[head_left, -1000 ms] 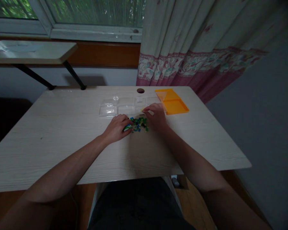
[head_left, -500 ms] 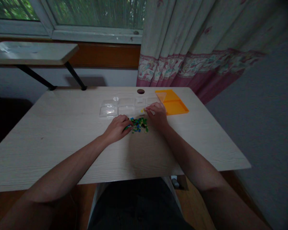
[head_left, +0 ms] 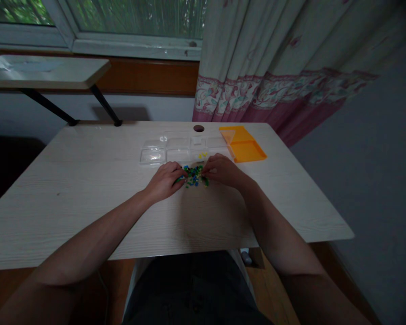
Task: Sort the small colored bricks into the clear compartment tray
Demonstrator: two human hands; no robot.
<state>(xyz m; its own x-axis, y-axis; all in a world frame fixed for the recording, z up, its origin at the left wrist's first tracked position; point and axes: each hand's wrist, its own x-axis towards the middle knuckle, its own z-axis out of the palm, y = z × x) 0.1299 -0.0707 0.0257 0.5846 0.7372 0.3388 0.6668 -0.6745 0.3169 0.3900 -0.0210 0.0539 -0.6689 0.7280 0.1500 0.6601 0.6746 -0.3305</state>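
A small pile of tiny toy bricks [head_left: 193, 175], green, blue, yellow and dark, lies on the table. At its left edge rests my left hand [head_left: 165, 181], thumb and fingers apart, with green and blue bricks by the fingertips. My right hand [head_left: 222, 170] reaches into the pile from the right, fingertips pinched together; whatever is between them is too small to make out. Just behind the pile is a clear plastic tray [head_left: 177, 155] with several compartments. A few yellow bricks [head_left: 203, 155] sit in a front compartment near my right hand.
An open orange plastic case [head_left: 246, 151] lies right of the clear tray. Behind them is a round cable hole [head_left: 199, 128] in the wooden table [head_left: 98, 180]. A raised shelf [head_left: 54, 72] on black legs stands at the back left, and a curtain [head_left: 243, 76] hangs behind.
My right hand has moved from the tray's front compartment back toward me to the pile's right side. Yellow bricks now show in that compartment. My left hand has stayed in place.
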